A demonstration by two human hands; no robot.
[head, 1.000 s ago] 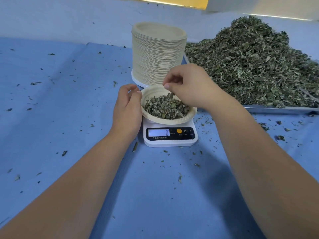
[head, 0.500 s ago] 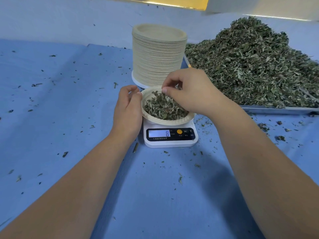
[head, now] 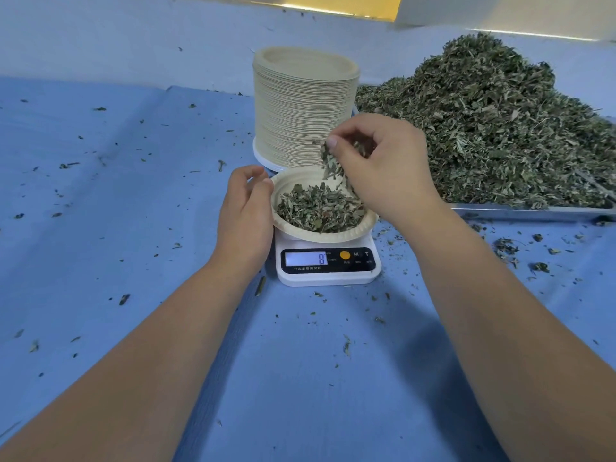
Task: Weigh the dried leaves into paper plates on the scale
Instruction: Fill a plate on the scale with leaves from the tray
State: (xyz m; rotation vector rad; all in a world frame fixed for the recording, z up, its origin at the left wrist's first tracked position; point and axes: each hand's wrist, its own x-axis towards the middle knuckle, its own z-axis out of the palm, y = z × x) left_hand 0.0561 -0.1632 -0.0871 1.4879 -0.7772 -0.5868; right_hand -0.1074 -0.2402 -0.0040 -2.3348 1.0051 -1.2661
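A white digital scale (head: 328, 273) stands in the middle of the blue cloth, its display reading 8. On it sits a paper plate (head: 346, 234) holding dried green leaves (head: 316, 208). My right hand (head: 386, 168) hovers over the plate's far right side and pinches a tuft of dried leaves that hangs down toward the plate. At the plate's left rim rests my left hand (head: 246, 211), its fingers loosely curled beside the edge; whether they touch the rim I cannot tell.
A tall stack of paper plates (head: 301, 105) stands just behind the scale. A big heap of dried leaves (head: 500, 128) fills a metal tray (head: 533, 213) at the right. Leaf crumbs are scattered over the blue cloth (head: 116, 211).
My right hand has risen from the plate with a pinch of leaves between its fingers. The left hand stays at the plate's left rim. The display still reads 8.
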